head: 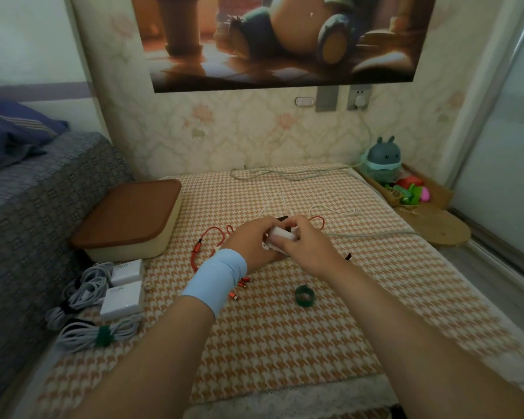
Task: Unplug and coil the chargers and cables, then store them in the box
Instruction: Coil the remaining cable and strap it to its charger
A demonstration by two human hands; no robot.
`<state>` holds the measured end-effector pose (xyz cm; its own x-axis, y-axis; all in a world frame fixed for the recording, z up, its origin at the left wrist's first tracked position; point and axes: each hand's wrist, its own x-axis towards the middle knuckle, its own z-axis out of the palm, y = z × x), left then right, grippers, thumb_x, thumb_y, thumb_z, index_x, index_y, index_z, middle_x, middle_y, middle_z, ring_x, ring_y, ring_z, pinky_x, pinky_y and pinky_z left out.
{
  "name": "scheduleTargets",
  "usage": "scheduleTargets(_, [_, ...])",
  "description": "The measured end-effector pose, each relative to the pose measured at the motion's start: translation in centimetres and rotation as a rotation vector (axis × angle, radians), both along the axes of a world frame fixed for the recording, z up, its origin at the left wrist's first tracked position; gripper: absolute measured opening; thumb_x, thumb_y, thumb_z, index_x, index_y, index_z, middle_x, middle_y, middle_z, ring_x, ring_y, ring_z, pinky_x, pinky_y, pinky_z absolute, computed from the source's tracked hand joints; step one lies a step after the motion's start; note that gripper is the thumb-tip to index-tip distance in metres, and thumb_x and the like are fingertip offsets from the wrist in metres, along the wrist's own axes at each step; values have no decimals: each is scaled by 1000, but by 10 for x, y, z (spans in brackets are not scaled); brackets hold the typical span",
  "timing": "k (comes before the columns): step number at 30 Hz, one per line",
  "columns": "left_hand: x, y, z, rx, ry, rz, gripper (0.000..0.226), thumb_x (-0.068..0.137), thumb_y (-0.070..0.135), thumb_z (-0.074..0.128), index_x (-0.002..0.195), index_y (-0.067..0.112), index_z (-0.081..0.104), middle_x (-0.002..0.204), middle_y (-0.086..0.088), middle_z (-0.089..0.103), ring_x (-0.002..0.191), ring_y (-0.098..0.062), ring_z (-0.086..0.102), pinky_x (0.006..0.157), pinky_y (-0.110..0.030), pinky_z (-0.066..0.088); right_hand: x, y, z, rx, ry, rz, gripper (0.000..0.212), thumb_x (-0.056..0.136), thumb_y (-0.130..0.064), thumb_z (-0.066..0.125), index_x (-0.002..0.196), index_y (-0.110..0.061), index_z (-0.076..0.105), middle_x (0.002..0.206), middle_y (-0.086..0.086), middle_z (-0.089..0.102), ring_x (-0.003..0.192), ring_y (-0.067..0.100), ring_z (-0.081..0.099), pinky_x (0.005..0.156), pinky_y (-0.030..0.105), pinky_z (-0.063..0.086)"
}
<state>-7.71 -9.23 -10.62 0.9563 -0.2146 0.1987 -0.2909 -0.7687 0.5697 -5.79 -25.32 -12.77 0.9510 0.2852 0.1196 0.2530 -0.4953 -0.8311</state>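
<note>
On the houndstooth mat (285, 328), right of the brown-lidded box (127, 219), the left hand (251, 241) and right hand (307, 241) grip a white charger (280, 234), mostly hidden by fingers, above a partly covered red cable (212, 233).

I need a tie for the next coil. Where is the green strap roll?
In the head view, the green strap roll lies on the checked mat, just nearer the person than the right hand, right of the red cable.

Wide pale-blue cloth band (215, 279) snug round the wrist behind the left hand (251, 243) — smooth and plain; right forearm (390, 313) bare.
</note>
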Motion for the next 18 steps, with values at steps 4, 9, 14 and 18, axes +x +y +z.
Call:
scheduleTargets(4, [-34,20,5,86,65,66,40,71,34,82,100,32,53,98,9,56,84,-12,57,65,-25,48,-23,0,1,-163,27,85,54,87,-60,66,131,-33,50,95,-10,55,81,7,57,65,26,40])
scheduleTargets(9, [-73,60,-8,97,195,170,46,73,34,82,106,31,50,109,4,59,91,-15,58,73,-31,53,-45,-13,-5,-475,37,134,35,92,-43,66,123,-27,65,94,-14,56,89,8,57,74,28,46])
scheduleTargets(14, [-86,72,-14,279,418,134,63,83,42,72,137,41,40,135,1,52,111,-23,57,86,-29,49,-57,-3,-5,-438,69,145,23,100,-37,60,89,-24,76,73,-8,65,69,11,60,66,29,48])
scheduleTargets(18, [-83,66,-18,597,419,139,70,81,47,69,143,38,37,145,0,46,127,-26,48,103,-38,45,-64,15,-3,-525,-97,139,21,100,-43,57,97,-32,75,78,-12,67,73,9,59,71,32,50])
